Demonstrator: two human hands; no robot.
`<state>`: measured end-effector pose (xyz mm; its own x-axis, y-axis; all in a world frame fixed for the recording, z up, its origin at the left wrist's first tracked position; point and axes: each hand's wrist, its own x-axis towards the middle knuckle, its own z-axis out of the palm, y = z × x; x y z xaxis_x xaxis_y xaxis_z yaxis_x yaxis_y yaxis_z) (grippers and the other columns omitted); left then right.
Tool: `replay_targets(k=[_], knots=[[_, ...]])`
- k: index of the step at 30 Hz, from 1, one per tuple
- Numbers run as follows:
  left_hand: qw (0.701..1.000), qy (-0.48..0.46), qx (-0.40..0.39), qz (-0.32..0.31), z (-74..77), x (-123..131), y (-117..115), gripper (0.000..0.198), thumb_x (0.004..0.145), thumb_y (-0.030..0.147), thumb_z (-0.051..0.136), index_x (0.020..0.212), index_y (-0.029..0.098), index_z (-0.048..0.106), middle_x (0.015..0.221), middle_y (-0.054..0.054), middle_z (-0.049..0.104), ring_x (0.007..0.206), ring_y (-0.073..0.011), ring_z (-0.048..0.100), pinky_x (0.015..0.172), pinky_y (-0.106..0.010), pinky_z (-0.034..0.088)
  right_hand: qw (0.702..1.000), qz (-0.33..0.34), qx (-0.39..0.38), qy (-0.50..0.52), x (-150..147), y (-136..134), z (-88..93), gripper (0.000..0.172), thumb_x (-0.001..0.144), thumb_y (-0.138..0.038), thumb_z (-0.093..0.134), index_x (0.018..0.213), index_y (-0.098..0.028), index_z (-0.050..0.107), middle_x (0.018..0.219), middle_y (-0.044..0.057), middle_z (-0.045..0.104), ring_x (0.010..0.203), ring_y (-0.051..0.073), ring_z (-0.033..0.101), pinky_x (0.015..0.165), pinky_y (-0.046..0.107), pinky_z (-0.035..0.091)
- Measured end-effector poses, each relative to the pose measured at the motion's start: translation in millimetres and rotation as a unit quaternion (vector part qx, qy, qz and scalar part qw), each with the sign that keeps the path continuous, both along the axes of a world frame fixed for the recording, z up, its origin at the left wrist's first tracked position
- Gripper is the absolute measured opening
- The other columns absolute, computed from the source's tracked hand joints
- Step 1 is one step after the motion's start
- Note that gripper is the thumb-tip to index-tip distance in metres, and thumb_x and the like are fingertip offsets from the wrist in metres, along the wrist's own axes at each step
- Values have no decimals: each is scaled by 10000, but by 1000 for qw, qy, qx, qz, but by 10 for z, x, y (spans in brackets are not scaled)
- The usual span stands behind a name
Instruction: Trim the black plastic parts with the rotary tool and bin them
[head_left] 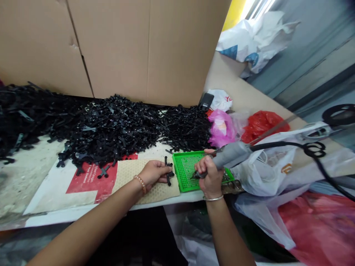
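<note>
Right hand (pixel 208 176) gripping tool (pixel 231 155), tip unclear, left hand (pixel 154 173) half-hiding black parts (pixel 168 173)

2 hands: left hand (pixel 154 173), right hand (pixel 209 175). 2 wrist pcs: 1 beaded bracelet (pixel 140 183), 1 silver bangle (pixel 213 198). 1 grey power tool (pixel 230 155) w/ 1 black cable (pixel 277 145). 1 green perforated tray (pixel 184 170). 1 beige honeycomb mat (pixel 127 171). Approx 3 loose black pieces (pixel 168 170) by left fingertips; black parts heap (pixel 111 125) = too many to count. 1 pink bag (pixel 220 127), 1 red bag (pixel 262 123), several white bags (pixel 257 37), exact no. unclear
</note>
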<state>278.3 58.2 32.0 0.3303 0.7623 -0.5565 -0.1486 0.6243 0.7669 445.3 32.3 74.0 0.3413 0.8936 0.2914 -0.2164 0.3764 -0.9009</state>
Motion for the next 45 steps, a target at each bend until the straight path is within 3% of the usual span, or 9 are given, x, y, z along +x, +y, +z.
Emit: replay_targets(k=[3,6,14,37,40,45], knots=[[1000,4,-1,0,16,-2,-5,145,706,140,736,642,94,614,641,-52,669,546,-117,613,541,-248,556,999,-8,-32,17,51,-105,-181,238,795,-318,670,953,-206,530,505,-102,367,415,83,337,449,205,335],[1000,8,-3,1,48,-5,-16,150,704,132,739,635,95,611,635,-47,664,536,-111,608,540,-243,556,999,-4,-31,20,18,-139,-253,248,789,-321,673,946,-203,520,496,-106,361,413,88,338,447,214,333],[1000,14,-9,17,114,0,-27,197,641,158,799,640,92,613,638,-53,666,540,-119,617,534,-243,556,999,8,-38,-7,-30,-144,-280,210,813,-295,644,955,-208,515,520,-96,378,425,103,347,455,238,311],[1000,11,-11,20,101,8,-19,254,606,193,824,623,105,586,627,-38,657,531,-111,607,517,-229,545,999,27,-45,-7,-24,-165,-320,199,809,-318,653,916,-226,513,538,-89,380,428,106,350,450,242,313],[1000,1,-4,16,81,7,-21,293,583,227,842,594,112,572,608,-35,651,529,-107,604,509,-211,531,999,21,-39,-2,-12,-163,-260,241,800,-322,665,961,-218,519,524,-94,381,431,102,354,455,229,323],[1000,-4,7,6,21,6,-12,287,581,263,845,626,103,610,633,-50,661,547,-112,606,526,-224,534,998,19,-13,55,-89,-95,59,283,764,-357,670,966,-222,523,498,-110,321,409,84,296,470,210,337]])
